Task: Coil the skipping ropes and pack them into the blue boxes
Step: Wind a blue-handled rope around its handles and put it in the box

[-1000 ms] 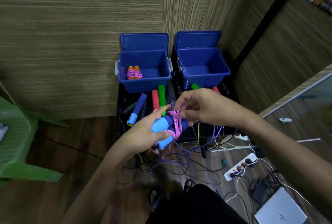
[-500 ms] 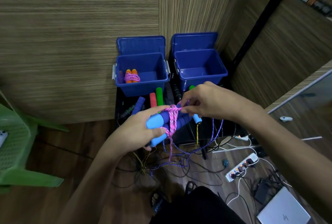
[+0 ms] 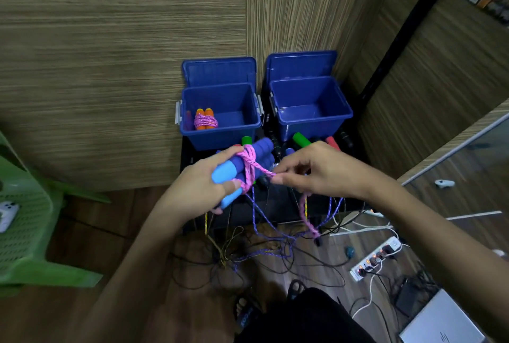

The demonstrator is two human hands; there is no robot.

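The blue-handled skipping rope (image 3: pixel 242 166) was held in front of the left blue box (image 3: pixel 220 133), its pink cord (image 3: pixel 252 163) wrapped a few turns round the paired handles. The left hand (image 3: pixel 203 188) gripped the handles; the right hand (image 3: pixel 311 172) pinched the cord taut just beside them. Much cord hung loose below, among other ropes and cables (image 3: pixel 275 246). Slack tension could have let the turns slip off; the trailing length might have snagged. Inside the left box lay a coiled orange-handled rope (image 3: pixel 205 121); the right blue box (image 3: pixel 311 111), beside it, held nothing visible.
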